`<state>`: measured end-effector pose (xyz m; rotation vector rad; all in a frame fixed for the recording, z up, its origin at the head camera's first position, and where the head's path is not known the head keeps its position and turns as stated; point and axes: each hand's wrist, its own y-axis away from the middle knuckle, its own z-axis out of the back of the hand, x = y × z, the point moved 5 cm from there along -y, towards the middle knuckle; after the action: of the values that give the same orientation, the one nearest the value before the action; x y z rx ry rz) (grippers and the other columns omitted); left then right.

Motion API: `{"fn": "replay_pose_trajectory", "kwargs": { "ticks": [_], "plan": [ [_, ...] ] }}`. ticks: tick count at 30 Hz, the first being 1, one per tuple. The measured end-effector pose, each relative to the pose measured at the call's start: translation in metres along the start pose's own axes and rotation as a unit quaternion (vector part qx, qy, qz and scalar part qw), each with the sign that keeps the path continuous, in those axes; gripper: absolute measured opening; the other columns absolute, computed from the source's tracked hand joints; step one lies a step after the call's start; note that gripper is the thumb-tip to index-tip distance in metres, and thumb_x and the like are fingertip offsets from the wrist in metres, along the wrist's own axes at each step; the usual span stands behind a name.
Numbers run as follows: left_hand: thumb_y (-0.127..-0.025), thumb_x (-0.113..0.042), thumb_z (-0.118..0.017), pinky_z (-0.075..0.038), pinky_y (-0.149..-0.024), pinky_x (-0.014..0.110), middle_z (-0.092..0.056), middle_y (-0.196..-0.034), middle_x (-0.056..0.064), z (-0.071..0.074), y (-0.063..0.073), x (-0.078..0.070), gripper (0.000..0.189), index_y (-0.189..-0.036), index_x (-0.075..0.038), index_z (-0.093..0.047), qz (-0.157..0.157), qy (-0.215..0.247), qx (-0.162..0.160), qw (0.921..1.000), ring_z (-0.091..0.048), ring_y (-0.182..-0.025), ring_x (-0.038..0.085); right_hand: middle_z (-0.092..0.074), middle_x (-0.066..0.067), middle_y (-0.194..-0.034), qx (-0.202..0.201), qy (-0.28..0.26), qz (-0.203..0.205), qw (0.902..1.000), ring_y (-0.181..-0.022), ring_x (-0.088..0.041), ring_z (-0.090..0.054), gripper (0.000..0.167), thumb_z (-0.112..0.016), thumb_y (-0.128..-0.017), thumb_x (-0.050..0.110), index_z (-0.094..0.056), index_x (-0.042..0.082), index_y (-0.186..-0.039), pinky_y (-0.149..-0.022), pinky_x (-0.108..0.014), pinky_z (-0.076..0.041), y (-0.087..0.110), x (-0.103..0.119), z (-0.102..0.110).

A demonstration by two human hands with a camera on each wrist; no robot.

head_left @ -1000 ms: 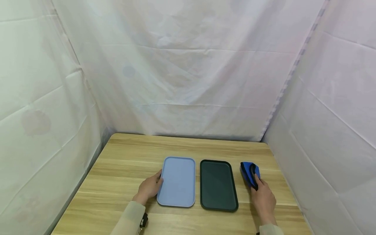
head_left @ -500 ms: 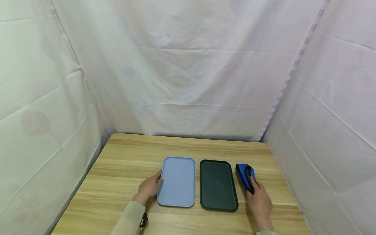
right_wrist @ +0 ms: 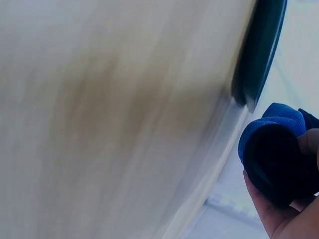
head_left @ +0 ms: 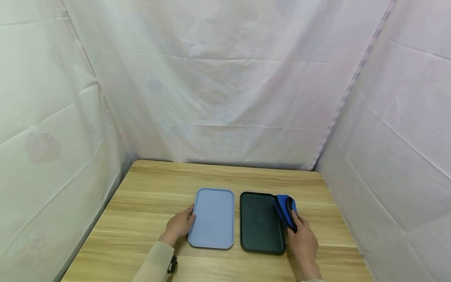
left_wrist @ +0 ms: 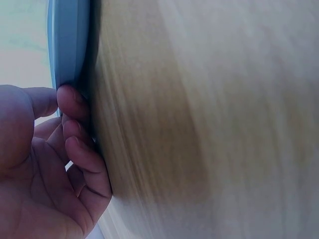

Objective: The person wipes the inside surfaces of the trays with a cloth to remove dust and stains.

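My left hand (head_left: 179, 224) pinches the left rim of a light blue tray (head_left: 212, 218). In the left wrist view the thumb lies against the rim of that tray (left_wrist: 70, 42) and curled fingers (left_wrist: 82, 154) sit at its lower edge, close to the wood. A folded blue cloth with black edging (head_left: 284, 211) is in my right hand (head_left: 303, 239), gripped between thumb and fingers. It overlaps the right rim of a dark green tray (head_left: 260, 223) in the head view. From the right wrist, the cloth (right_wrist: 276, 117) appears rolled into a loop, apart from the green tray (right_wrist: 259, 55).
Both trays lie side by side on a wood-grain table (head_left: 158, 184), a narrow gap between them. White curtains (head_left: 225, 98) close off the back and both sides. A black band (head_left: 172, 264) sits at the left wrist.
My right hand has moved left with the cloth, from beside the green tray to over its right edge. The left hand and both trays stay where they were.
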<state>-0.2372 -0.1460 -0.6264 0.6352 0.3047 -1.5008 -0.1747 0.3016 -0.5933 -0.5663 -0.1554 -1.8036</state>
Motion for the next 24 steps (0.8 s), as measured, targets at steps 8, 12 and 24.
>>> {"fn": "replay_pose_trajectory", "kwargs": {
  "ticks": [8, 12, 24],
  "plan": [
    [-0.106, -0.030, -0.054, -0.055, -0.083, 0.052, -0.076, -0.121, 0.013, -0.001, -0.001, 0.001, 0.053, -0.155, -0.012, -0.049, -0.001, -0.001, 0.001, 1.0000, -0.072, -0.104, 0.032, -0.059, -0.021, -0.145, 0.006, -0.017, 0.021, 0.9996, -0.118, -0.049, -0.065, 0.067, -0.076, -0.092, 0.018, -0.051, 0.021, -0.155, -0.090, -0.063, -0.054, 0.003, 0.018, -0.001],
    [-0.107, -0.031, -0.054, -0.055, -0.083, 0.052, -0.076, -0.121, 0.014, -0.001, -0.001, 0.002, 0.053, -0.155, -0.012, -0.048, -0.001, -0.002, 0.000, 1.0000, -0.072, -0.104, 0.032, -0.059, -0.020, -0.145, 0.022, -0.031, 0.029, 0.9989, -0.120, -0.048, -0.065, 0.067, -0.075, -0.093, 0.018, -0.051, 0.023, -0.155, -0.090, -0.061, -0.054, 0.005, 0.028, -0.005],
    [-0.106, -0.031, -0.055, -0.056, -0.081, 0.048, -0.077, -0.119, 0.012, -0.001, -0.002, 0.002, 0.053, -0.156, -0.012, -0.048, -0.006, -0.001, -0.001, 1.0000, -0.073, -0.099, 0.027, -0.062, -0.018, -0.141, 0.025, -0.071, 0.042, 0.9963, -0.119, -0.044, -0.066, 0.066, -0.079, -0.090, 0.017, -0.055, 0.024, -0.152, -0.089, -0.059, -0.054, 0.008, 0.047, -0.010]
  ]
}}
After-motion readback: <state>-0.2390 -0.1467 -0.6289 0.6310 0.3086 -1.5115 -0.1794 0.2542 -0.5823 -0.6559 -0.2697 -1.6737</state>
